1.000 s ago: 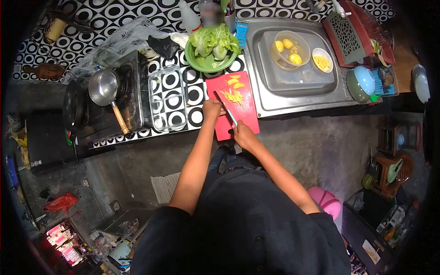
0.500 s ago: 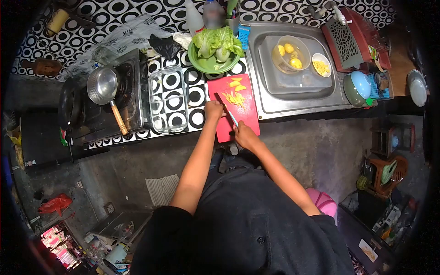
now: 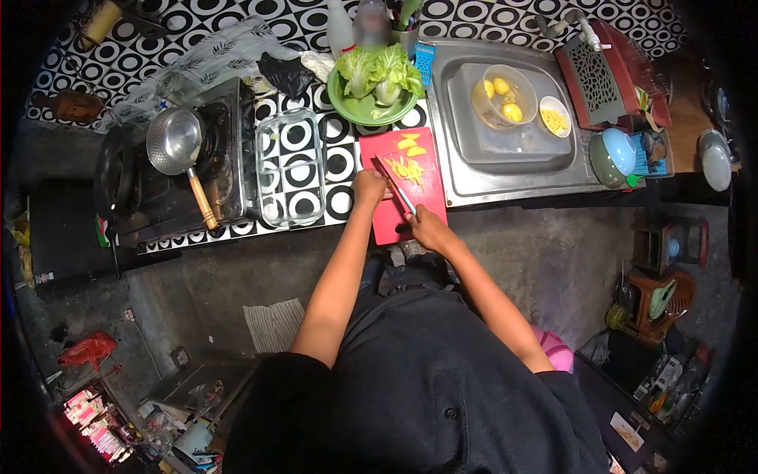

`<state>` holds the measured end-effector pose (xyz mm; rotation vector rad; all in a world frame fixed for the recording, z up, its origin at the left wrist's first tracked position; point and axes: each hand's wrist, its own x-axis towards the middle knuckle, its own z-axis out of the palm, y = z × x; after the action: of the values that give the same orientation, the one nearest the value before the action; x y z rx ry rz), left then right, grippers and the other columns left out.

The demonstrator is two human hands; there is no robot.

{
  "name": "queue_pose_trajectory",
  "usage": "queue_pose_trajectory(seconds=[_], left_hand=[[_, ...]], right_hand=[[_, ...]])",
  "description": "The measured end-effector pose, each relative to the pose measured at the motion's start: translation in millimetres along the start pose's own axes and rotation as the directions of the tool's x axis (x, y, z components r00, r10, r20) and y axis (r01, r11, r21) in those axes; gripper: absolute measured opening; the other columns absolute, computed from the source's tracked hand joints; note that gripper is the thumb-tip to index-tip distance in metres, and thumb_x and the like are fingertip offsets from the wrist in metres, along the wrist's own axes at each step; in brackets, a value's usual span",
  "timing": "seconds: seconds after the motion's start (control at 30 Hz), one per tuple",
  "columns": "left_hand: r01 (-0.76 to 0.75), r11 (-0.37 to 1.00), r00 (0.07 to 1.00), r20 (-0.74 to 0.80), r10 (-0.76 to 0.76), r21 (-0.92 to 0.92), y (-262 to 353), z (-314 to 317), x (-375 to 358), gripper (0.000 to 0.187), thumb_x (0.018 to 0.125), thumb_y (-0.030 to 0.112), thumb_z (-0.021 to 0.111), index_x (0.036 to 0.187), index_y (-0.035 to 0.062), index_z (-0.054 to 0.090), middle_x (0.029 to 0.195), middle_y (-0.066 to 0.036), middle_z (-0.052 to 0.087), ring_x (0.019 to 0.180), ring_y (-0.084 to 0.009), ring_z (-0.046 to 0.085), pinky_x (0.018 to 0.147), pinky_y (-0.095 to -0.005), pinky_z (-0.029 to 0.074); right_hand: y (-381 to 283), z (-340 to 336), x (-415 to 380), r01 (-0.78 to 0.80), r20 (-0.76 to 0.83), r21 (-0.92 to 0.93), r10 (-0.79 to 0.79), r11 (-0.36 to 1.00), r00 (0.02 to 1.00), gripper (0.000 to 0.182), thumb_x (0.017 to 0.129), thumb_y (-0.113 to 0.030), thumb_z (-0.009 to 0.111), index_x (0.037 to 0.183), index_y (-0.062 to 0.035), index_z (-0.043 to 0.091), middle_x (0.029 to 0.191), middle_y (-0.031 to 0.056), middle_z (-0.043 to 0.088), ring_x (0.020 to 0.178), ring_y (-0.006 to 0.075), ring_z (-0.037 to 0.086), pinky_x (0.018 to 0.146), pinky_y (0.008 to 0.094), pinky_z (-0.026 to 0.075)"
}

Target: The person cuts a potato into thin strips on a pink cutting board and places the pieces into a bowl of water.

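Gripping the light blue handle of a knife (image 3: 407, 199), the right hand (image 3: 429, 227) is keeping its fingers wrapped around it over the lower part of a red cutting board (image 3: 395, 225). The blade is slanting up and to the left across the board, toward the board's left edge. The left hand (image 3: 369, 188) is reaching over that same edge, its fingers bending in beside the blade; whether they are pinching anything, the picture is not making clear. Thin yellow strips (image 3: 408, 171) are lying in a loose heap on the board, just right of the blade, and a few thicker yellow pieces (image 3: 414, 149) are resting above them

The board is lying on the patterned counter (image 3: 339, 167) between a clear glass dish (image 3: 321, 178) on the left and a metal sink (image 3: 467, 187) on the right. Just beyond the board, a green bowl (image 3: 371, 118) is holding leafy greens (image 3: 388, 75). Over the sink, a translucent box (image 3: 517, 152) is supporting a clear tub (image 3: 483, 115) with yellow chunks inside and a small white bowl (image 3: 560, 135) of cut yellow pieces. Farther left, a saucepan (image 3: 175, 142) is sitting on the stove (image 3: 229, 178), its wooden handle pointing toward the counter's front edge
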<state>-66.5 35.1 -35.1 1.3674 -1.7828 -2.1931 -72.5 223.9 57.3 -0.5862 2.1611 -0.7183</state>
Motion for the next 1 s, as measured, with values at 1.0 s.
queue_pose_trajectory(seconds=[1.0], left_hand=[[0.005, 0.997, 1.0, -0.001, -0.005, 0.08, 6.6, 1.2, -2.8, 0.009, 0.085, -0.012, 0.053, 0.089, -0.0084, 0.06, 0.079, -0.017, 0.067, 0.063, -0.0297, 0.071, 0.058, -0.0415, 0.064]], right_hand=[[4.0, 9.1, -2.2, 0.022, -0.091, 0.06, -0.016, 0.998, 0.996, 0.039, 0.105, -0.03, 0.047, 0.102, 0.0081, 0.049, 0.09, 0.0389, 0.062, 0.091, 0.0549, 0.06, 0.079, 0.0566, 0.046]])
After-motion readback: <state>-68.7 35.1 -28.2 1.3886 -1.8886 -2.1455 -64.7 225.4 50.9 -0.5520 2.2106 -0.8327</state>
